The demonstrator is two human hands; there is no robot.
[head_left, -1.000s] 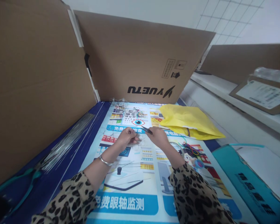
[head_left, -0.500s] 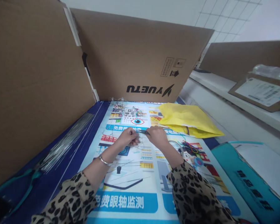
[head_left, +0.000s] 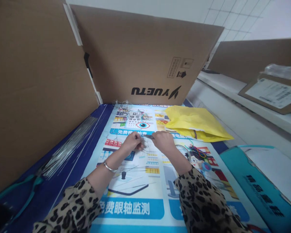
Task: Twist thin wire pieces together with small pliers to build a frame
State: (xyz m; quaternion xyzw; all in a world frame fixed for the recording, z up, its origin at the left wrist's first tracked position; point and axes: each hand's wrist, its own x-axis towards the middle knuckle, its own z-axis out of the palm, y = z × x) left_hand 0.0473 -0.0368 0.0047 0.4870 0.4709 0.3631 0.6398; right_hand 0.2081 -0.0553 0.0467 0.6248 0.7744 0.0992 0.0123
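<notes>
Head view: the right hand (head_left: 163,141) was closed around a dark tool (head_left: 149,137), which pointed left, its tip beside the left hand (head_left: 134,141). The left hand's fingers were pressed together; anything pinched there was too small to make out. The tool lay between the hands, over the printed mat (head_left: 128,208). Right of the right forearm were coloured cords (head_left: 199,152), with a yellow bag (head_left: 196,121) farther off and a teal box (head_left: 252,181) at near right. Wires (head_left: 69,147) lay left, pliers (head_left: 32,189) nearer. Cardboard (head_left: 135,55) stood at the far side.
</notes>
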